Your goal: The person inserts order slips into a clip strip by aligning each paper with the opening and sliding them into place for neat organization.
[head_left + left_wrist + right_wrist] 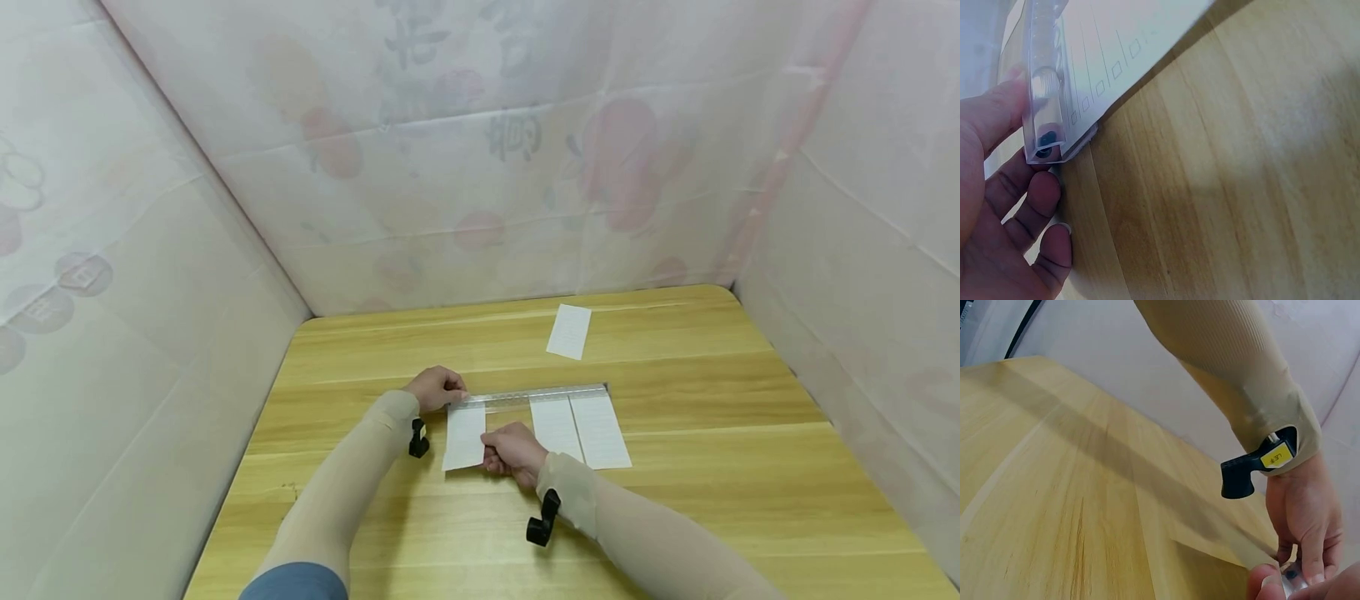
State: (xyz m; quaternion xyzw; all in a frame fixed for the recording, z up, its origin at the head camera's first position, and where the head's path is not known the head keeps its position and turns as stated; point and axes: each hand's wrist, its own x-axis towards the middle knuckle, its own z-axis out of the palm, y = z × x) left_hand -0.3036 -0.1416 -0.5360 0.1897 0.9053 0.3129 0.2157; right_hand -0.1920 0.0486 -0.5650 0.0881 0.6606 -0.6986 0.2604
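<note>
A clear plastic strip holder (540, 394) lies across the table, with paper slips under its edge. My left hand (437, 388) pinches its left end between thumb and fingers. In the left wrist view, the clear holder (1041, 69) shows a roller and a dark green piece inside, and the leftmost slip (1110, 50) has printed lines and small boxes. My right hand (519, 452) pinches the lower right edge of that leftmost slip (465, 437). Beyond a gap, a second slip (553, 425) and a third slip (600, 429) hang side by side from the holder.
A loose paper slip (569, 332) lies farther back on the wooden table (697, 367). Printed fabric walls (465, 167) close off the back and both sides. A small black camera (543, 518) is strapped on each wrist.
</note>
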